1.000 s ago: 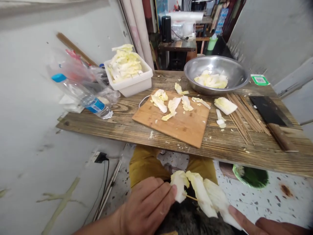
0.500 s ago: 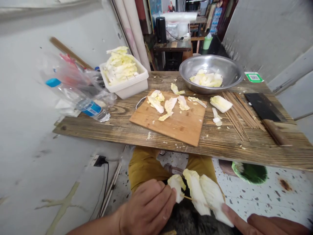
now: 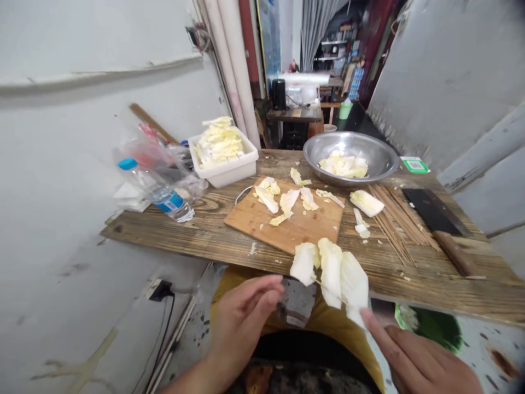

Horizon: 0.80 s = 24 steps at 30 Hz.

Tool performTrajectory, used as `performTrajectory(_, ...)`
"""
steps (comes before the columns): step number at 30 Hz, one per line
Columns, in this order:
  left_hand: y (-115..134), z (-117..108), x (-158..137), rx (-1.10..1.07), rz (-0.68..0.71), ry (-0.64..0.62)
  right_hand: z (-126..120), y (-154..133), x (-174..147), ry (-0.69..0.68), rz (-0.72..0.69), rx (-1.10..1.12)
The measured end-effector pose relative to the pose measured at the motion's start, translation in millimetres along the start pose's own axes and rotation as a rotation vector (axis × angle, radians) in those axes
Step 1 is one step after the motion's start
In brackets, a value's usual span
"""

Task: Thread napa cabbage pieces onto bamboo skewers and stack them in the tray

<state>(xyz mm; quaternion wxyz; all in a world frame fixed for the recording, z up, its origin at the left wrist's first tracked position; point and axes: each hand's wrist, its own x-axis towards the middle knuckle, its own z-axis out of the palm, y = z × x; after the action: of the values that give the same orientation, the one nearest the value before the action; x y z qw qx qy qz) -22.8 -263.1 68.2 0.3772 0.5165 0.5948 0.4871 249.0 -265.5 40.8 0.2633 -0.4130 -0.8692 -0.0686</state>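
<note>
My right hand point(image 3: 418, 355) holds a skewer of pale cabbage leaves point(image 3: 330, 273) by its right end, just above the near table edge. Three leaf pieces are threaded along the thin wooden stick point(image 3: 317, 281), a gap lying between the first two. To the left, my left hand point(image 3: 246, 314) hangs apart from the leaves, empty, its fingers loosely extended and thumb off them. Behind the skewer, the wooden cutting board point(image 3: 305, 229) carries several loose leaf scraps point(image 3: 289, 201).
A white tub point(image 3: 229, 174) of skewered cabbage stands at the back left, beside a water bottle point(image 3: 168, 200). Toward the right are a steel bowl point(image 3: 381, 161) with leaves, a cabbage chunk point(image 3: 367, 203), bare skewers point(image 3: 404, 219) and a cleaver point(image 3: 438, 210).
My left hand has let go of the leftmost leaf and drawn back, its fingers opening. The skewer has risen toward the table in my right hand. The view has tilted up.
</note>
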Motion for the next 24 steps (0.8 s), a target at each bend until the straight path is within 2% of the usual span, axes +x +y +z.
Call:
performTrajectory(2,-2.0,21.6,17.5,-0.414,-0.255,-0.010,17.8,4.4,8.9,-0.004,-0.061,-0.047)
performTrajectory(4,-6.7,40.1,35.9,-0.725,-0.361,-0.019,37.5,7.6,15.3,0.015,-0.095,-0.068)
performTrajectory(6,-13.9,52.3,52.0,-0.893,-0.434,0.000,56.3,8.9,17.4,0.003,-0.086,-0.080)
performTrajectory(10,-31.0,62.2,73.4,-0.930,-0.622,0.031,82.5,7.5,12.8,0.026,-0.049,-0.144)
performTrajectory(17,-54.4,70.7,88.0,-0.917,-0.750,0.104,102.4,1.6,7.4,-0.023,0.040,-0.132)
performTrajectory(24,-62.0,72.1,88.5,-0.911,-0.756,0.109,104.8,-0.5,7.3,-0.083,0.092,-0.121)
